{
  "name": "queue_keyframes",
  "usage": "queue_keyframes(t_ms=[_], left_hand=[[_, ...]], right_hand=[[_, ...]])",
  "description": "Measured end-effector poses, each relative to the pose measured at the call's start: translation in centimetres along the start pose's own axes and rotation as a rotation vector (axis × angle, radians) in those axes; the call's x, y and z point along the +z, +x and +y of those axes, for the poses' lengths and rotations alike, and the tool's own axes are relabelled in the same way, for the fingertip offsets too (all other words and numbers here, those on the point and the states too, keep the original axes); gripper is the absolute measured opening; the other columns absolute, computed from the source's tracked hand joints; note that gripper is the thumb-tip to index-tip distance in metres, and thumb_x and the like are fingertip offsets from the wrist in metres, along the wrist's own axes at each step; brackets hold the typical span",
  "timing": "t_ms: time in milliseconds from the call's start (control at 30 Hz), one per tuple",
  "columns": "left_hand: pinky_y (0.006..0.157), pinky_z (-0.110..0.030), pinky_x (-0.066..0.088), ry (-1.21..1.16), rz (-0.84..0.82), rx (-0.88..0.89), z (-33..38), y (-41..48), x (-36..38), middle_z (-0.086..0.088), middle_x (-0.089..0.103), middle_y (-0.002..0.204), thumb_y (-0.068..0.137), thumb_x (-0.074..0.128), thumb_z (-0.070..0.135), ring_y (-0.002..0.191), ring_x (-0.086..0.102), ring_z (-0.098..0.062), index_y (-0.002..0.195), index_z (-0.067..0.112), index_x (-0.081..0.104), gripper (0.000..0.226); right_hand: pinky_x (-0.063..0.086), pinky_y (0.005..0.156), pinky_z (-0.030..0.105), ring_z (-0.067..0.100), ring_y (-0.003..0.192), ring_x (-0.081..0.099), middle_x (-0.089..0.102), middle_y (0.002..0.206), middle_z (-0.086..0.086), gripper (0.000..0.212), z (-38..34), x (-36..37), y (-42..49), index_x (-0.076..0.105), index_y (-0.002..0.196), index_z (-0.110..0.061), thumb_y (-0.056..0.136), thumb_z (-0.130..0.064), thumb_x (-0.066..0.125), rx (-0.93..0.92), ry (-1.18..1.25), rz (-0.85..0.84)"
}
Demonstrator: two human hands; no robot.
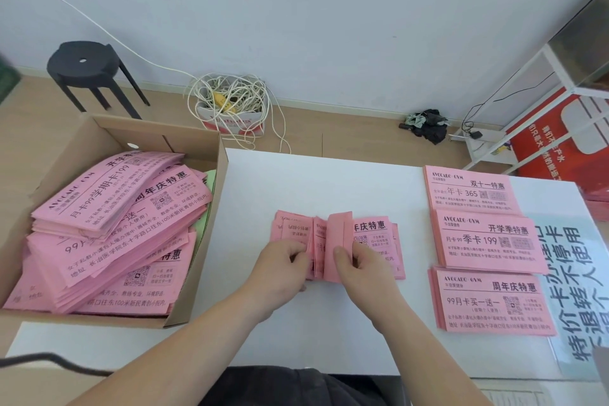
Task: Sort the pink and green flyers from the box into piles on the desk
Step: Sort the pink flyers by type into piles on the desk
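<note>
Both hands, left hand (286,261) and right hand (357,262), pinch and leaf through pink flyers (372,234) between their fingers; next, pick one for a pile (487,241).

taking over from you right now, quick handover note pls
Left hand and right hand: both grip the pink batch at mid-desk, leafing through it, with some sheets standing up.
Box, at left: holds many pink flyers, with a few green flyers along its right wall.
Done: three pink piles in a column on the right of the desk, each topped by a different headline.
Left: split this batch, empty the box, start a green pile; none shows on the desk.
</note>
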State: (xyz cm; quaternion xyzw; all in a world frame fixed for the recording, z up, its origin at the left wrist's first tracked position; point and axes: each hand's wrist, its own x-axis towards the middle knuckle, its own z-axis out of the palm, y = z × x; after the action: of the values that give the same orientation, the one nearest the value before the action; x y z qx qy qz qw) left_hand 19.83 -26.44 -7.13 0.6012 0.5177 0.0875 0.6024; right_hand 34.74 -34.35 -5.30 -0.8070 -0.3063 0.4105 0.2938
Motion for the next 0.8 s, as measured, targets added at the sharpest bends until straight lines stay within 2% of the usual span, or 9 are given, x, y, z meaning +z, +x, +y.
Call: queue_keyframes(t_ms=[33, 100, 233, 333, 433, 500, 600, 700, 800], left_hand=[[0.066, -0.036, 0.063, -0.018, 0.001, 0.014, 0.3, -0.1, 0.2, -0.004, 0.043, 0.063, 0.092, 0.044, 0.007, 0.058, 0.045, -0.014, 0.063, 0.008, 0.045, 0.029], [0.066, -0.03, 0.062, -0.042, -0.027, 0.045, 0.7, -0.2, 0.8, -0.015, 0.058, 0.07, 0.097, 0.046, 0.008, 0.063, 0.055, -0.014, 0.068, 0.005, 0.056, 0.03], [0.07, -0.033, 0.061, -0.117, -0.031, 0.042, 1.1, -0.4, 1.4, -0.008, 0.074, 0.078, 0.102, 0.054, 0.015, 0.068, 0.066, -0.011, 0.075, 0.012, 0.072, 0.032], [0.074, -0.026, 0.06, -0.279, -0.027, -0.009, 1.3, -0.6, 1.5, -0.002, 0.077, 0.08, 0.102, 0.059, 0.011, 0.077, 0.073, -0.013, 0.084, 0.007, 0.078, 0.026], [0.085, -0.033, 0.062, -0.408, -0.056, -0.069, 1.1, -0.7, 1.6, -0.009, 0.08, 0.092, 0.1, 0.065, 0.012, 0.09, 0.077, -0.021, 0.093, 0.005, 0.08, 0.018], [0.087, -0.036, 0.062, -0.444, -0.078, -0.075, 1.2, -0.9, 1.7, -0.011, 0.08, 0.093, 0.097, 0.07, 0.015, 0.092, 0.077, -0.022, 0.092, 0.003, 0.08, 0.016], [0.089, -0.037, 0.061, -0.433, -0.091, -0.071, 1.2, -0.9, 1.7, -0.011, 0.08, 0.094, 0.097, 0.071, 0.02, 0.094, 0.077, -0.024, 0.092, 0.001, 0.078, 0.021], [0.086, -0.037, 0.062, -0.463, -0.041, -0.107, 1.2, -0.7, 1.7, -0.014, 0.079, 0.093, 0.099, 0.066, 0.011, 0.09, 0.077, -0.029, 0.091, -0.002, 0.072, 0.017], [0.073, -0.035, 0.064, -0.437, 0.081, -0.175, 0.9, -1.0, 1.4, -0.011, 0.076, 0.087, 0.096, 0.061, 0.007, 0.075, 0.077, -0.028, 0.089, -0.001, 0.064, 0.01]], right_hand=[[0.026, 0.06, 0.032, 0.013, 0.058, 0.03, 0.031, 0.056, -0.015, 0.04, 0.0, 0.0, 0.0, 0.033, 0.069, -0.021, 0.1, -0.035, 0.053, 0.0, 0.01, 0.001], [0.026, 0.06, 0.031, 0.013, 0.059, 0.031, 0.031, 0.056, -0.015, 0.041, -0.2, -0.1, 0.0, 0.035, 0.069, -0.02, 0.102, -0.04, 0.052, 0.007, 0.045, 0.0], [0.033, 0.062, 0.026, 0.008, 0.061, 0.043, 0.049, 0.064, -0.011, 0.053, -0.5, -0.7, -0.3, 0.059, 0.08, -0.008, 0.096, -0.059, 0.059, 0.027, 0.147, -0.043], [0.038, 0.065, 0.03, 0.013, 0.069, 0.048, 0.057, 0.073, -0.004, 0.043, 0.1, -0.7, -0.2, 0.067, 0.093, -0.006, 0.097, -0.049, 0.063, 0.02, 0.145, -0.029], [0.037, 0.063, 0.03, 0.014, 0.067, 0.046, 0.056, 0.074, 0.003, 0.043, 0.2, -0.8, 0.0, 0.063, 0.099, 0.002, 0.1, -0.04, 0.057, 0.071, 0.166, -0.002], [0.044, 0.065, 0.03, 0.014, 0.067, 0.055, 0.065, 0.077, 0.007, 0.044, 0.0, -1.0, 0.1, 0.067, 0.096, -0.003, 0.098, -0.047, 0.061, 0.072, 0.185, -0.008], [0.057, 0.081, 0.035, 0.015, 0.084, 0.072, 0.076, 0.086, -0.001, 0.036, -0.2, -1.1, 0.0, 0.073, 0.091, -0.017, 0.096, -0.052, 0.065, 0.058, 0.196, -0.055], [0.056, 0.094, 0.05, 0.027, 0.098, 0.072, 0.077, 0.094, 0.003, 0.023, 0.3, -1.1, 0.4, 0.074, 0.095, -0.022, 0.099, -0.039, 0.059, 0.068, 0.194, -0.053], [0.053, 0.102, 0.053, 0.026, 0.104, 0.071, 0.078, 0.1, 0.0, 0.02, 0.7, -1.2, 0.6, 0.076, 0.1, -0.026, 0.098, -0.037, 0.059, 0.134, 0.299, -0.065]])
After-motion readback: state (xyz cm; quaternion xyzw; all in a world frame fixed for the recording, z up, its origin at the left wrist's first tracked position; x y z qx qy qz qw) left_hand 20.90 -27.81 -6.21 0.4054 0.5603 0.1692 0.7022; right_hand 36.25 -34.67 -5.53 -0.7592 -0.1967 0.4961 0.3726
